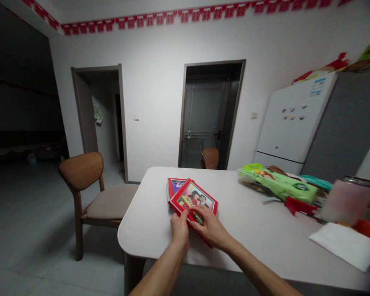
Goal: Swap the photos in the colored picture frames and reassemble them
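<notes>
A flat red box (203, 196) with a picture of two people on its lid is held tilted above the near part of the table. My left hand (179, 229) grips its lower left edge, thumb on top. My right hand (210, 226) lies over the near side of the same box, its fingers curled and thumb pressed in near the edge. A small dark and gold patch shows between the right fingers; what it is I cannot make out. Behind and partly under this box is a second red-edged box (172, 185) with a purple picture, mostly covered.
The white table (151, 213) has a rounded left corner. On its right are a green plastic package (277, 183), a pinkish jar (347, 201), a red item (299, 205) and white paper (345, 244). A wooden chair (83, 172) stands left; a white fridge (290, 123) is behind.
</notes>
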Available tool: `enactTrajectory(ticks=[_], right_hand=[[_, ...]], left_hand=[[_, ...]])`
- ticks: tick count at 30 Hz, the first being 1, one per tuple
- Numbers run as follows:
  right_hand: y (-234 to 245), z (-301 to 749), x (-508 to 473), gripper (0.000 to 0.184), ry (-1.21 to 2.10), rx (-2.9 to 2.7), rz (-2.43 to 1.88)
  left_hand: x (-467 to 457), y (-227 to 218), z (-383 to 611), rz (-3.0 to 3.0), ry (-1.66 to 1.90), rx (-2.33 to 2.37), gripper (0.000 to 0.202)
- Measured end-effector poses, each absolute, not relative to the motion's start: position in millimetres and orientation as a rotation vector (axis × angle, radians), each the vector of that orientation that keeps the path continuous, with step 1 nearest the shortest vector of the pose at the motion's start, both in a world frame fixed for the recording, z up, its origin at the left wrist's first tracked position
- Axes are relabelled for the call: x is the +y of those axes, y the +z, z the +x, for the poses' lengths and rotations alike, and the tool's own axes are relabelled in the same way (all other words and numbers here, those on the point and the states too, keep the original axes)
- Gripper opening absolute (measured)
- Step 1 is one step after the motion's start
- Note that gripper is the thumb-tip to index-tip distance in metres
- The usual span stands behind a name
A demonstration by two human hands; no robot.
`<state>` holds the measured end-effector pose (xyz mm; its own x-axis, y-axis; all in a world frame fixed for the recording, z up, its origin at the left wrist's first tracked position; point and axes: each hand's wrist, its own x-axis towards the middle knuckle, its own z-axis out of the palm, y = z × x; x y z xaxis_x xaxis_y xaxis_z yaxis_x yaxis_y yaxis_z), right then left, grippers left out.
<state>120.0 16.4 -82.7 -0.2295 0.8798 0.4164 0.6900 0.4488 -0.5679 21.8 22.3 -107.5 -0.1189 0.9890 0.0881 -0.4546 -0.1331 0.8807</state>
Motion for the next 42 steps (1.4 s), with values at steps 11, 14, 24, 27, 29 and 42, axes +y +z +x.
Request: enactTrajectory(ticks=[11, 14, 24, 27, 29, 42], right_hand=[[-61.1, 156.6, -69.3, 0.05, 1.404, -0.826, -0.914], [-76.7, 155.5, -69.8, 0.044, 1.53, -0.84, -0.978], [-126.4, 167.8, -23.8, 0.03, 1.149, -1.459, -1.431], [-133.3, 172.3, -16.8, 0.031, 0.795, -1.657, -1.651], [-132.4, 172.7, -16.3, 0.031, 0.595, -1.759, -1.725], [-127.2, 168.0, -15.7, 0.034, 0.182, -2.003, -1.732]], left_hand=[[-80.9, -89.2, 7.0, 2.569, 1.272, 0.858, 0.048], [-81.3, -117.2, 4.4, 2.866, 1.256, 0.949, 0.045], [-66.4, -162.6, 9.0, 3.173, 1.32, 1.142, 0.027], [-66.3, -171.0, 12.5, 3.19, 1.227, 1.162, 0.026], [-66.3, -175.0, 14.4, 3.19, 1.154, 1.184, 0.026], [-72.2, -149.3, -12.6, 2.683, 0.616, 1.265, 0.064]])
